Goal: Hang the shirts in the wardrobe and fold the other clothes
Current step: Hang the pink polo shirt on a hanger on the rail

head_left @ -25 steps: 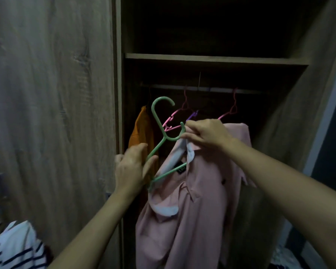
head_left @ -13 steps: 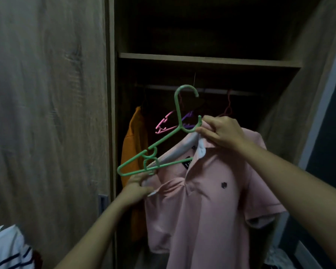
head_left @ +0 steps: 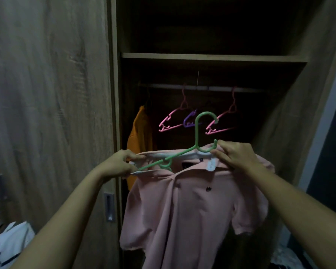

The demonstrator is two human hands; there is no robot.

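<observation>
Left hand [head_left: 120, 164] pinches the left collar edge of the pink short-sleeved polo shirt [head_left: 192, 210], fingers curled on the cloth right at the end of the hanger arm. Right hand [head_left: 235, 156] grips the right side of the collar, fingers closed on cloth; the hanger's small side hook pokes up just beside them. The thin green plastic hanger [head_left: 196, 133] sits in the neck opening, hook upright. Shirt and hanger are below the metal wardrobe rail [head_left: 202, 88] and in front of it, not yet hung.

Risks, judged:
- The hanger's left arm looks to lie in the collar, not inside the shoulder, so that side could slide off when it is lifted.
- The green hook could snag the two empty pink plastic hangers [head_left: 171, 121] or the purple hanger [head_left: 190, 121] hanging from the rail.
- Dim light makes the rail hard to hit.

An orange garment [head_left: 140, 136] hangs at the rail's left end, and a wooden shelf [head_left: 211, 57] runs above the rail. A wood-grain wardrobe door [head_left: 47, 94] stands left of the rail. A white, dark-striped cloth [head_left: 6, 245] lies far below the rail, to the left. No desk in view.
</observation>
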